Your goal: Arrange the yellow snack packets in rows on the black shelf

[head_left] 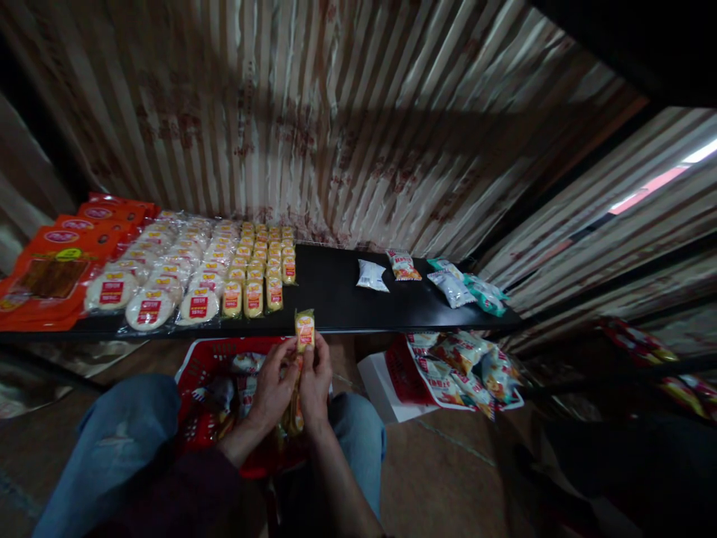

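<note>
Between my two hands is a small packaged yellow snack cake (305,330) with a red-and-white label, upright near the shelf's front edge. My left hand (273,387) grips it from the left, and my right hand (316,379) from the right, fingers closed around its lower part. More yellow wrapped cakes (294,415) show just below my hands; whether they are held or lie in the basket I cannot tell. Ahead on the black shelf (328,288) stand rows of the same yellow cakes (254,297), with round white packaged cakes (150,308) to their left.
Orange snack bags (61,261) lie at the shelf's left end. White packet (373,275), red-and-white packet (403,265) and green-and-white packets (485,294) lie on the right. A red basket (193,359) sits between my knees. Another basket (404,370) holds several snack bags beside a white box (376,381).
</note>
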`<act>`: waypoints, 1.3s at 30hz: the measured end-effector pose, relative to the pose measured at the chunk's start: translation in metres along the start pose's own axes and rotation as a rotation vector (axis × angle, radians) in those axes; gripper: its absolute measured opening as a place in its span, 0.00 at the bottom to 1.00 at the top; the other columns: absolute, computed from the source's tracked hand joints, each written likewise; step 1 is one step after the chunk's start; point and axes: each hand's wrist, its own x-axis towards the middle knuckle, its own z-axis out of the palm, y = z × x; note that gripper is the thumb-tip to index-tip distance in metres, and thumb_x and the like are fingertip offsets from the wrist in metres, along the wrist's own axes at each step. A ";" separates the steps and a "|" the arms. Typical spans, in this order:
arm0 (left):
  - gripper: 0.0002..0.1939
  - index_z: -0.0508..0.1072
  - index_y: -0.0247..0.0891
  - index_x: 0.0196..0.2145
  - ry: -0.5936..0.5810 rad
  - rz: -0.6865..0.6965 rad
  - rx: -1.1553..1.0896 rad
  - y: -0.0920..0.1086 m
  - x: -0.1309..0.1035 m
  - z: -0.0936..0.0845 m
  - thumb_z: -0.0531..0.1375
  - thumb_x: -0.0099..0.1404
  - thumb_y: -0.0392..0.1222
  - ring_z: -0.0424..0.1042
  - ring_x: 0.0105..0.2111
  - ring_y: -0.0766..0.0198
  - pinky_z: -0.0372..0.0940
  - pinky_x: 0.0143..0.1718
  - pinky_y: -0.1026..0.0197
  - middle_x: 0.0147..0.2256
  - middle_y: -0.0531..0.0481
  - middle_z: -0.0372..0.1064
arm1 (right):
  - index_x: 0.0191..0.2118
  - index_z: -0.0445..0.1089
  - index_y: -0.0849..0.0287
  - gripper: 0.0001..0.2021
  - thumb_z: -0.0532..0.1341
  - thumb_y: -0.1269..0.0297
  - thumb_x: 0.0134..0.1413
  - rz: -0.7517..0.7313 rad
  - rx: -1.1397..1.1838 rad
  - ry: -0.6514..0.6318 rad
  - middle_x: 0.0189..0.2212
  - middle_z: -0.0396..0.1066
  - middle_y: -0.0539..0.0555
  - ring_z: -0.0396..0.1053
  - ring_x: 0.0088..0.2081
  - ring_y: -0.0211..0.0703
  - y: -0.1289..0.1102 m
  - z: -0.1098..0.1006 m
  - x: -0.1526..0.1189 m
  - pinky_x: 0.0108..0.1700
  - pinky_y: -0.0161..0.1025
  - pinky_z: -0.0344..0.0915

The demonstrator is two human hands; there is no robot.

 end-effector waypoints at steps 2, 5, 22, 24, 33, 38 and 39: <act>0.22 0.75 0.42 0.42 0.001 0.043 0.026 0.002 0.009 0.003 0.59 0.51 0.25 0.67 0.47 0.57 0.59 0.54 0.57 0.45 0.47 0.71 | 0.50 0.66 0.60 0.19 0.54 0.56 0.57 -0.016 0.009 0.016 0.47 0.71 0.58 0.68 0.48 0.45 -0.003 0.003 0.011 0.50 0.40 0.63; 0.21 0.75 0.42 0.42 0.013 0.110 0.082 0.009 0.023 0.009 0.57 0.52 0.25 0.68 0.47 0.57 0.59 0.53 0.57 0.44 0.47 0.71 | 0.50 0.65 0.60 0.19 0.54 0.57 0.56 -0.054 0.025 0.007 0.47 0.71 0.58 0.69 0.47 0.45 -0.007 0.010 0.030 0.51 0.40 0.62; 0.22 0.68 0.31 0.53 -0.010 0.217 0.464 0.016 0.079 0.023 0.48 0.64 0.37 0.57 0.61 0.58 0.48 0.64 0.52 0.59 0.39 0.60 | 0.47 0.65 0.59 0.16 0.54 0.64 0.51 -0.073 -0.128 -0.090 0.41 0.74 0.56 0.72 0.41 0.43 0.002 0.046 0.108 0.47 0.40 0.66; 0.22 0.67 0.31 0.54 -0.020 0.230 0.455 0.017 0.082 0.024 0.47 0.65 0.38 0.55 0.62 0.59 0.47 0.64 0.53 0.59 0.40 0.60 | 0.47 0.64 0.59 0.16 0.54 0.64 0.51 -0.072 -0.124 -0.108 0.40 0.73 0.56 0.71 0.40 0.43 0.004 0.048 0.113 0.47 0.40 0.66; 0.23 0.68 0.30 0.54 -0.032 0.242 0.510 0.014 0.101 0.032 0.45 0.65 0.40 0.55 0.62 0.56 0.47 0.64 0.52 0.59 0.38 0.60 | 0.43 0.64 0.58 0.13 0.53 0.64 0.49 -0.112 -0.087 -0.153 0.38 0.72 0.51 0.70 0.38 0.39 0.009 0.059 0.127 0.45 0.36 0.66; 0.22 0.69 0.33 0.52 -0.021 0.336 0.541 0.006 0.108 0.033 0.46 0.65 0.39 0.59 0.59 0.54 0.50 0.64 0.48 0.54 0.40 0.66 | 0.44 0.64 0.58 0.15 0.55 0.63 0.49 -0.134 -0.124 -0.206 0.38 0.72 0.52 0.70 0.38 0.40 0.008 0.062 0.131 0.44 0.36 0.65; 0.22 0.69 0.34 0.53 -0.018 0.357 0.542 0.005 0.108 0.033 0.47 0.65 0.40 0.59 0.59 0.54 0.50 0.63 0.48 0.54 0.41 0.66 | 0.44 0.64 0.58 0.14 0.55 0.63 0.49 -0.127 -0.128 -0.209 0.37 0.72 0.52 0.70 0.38 0.40 0.009 0.062 0.132 0.44 0.36 0.66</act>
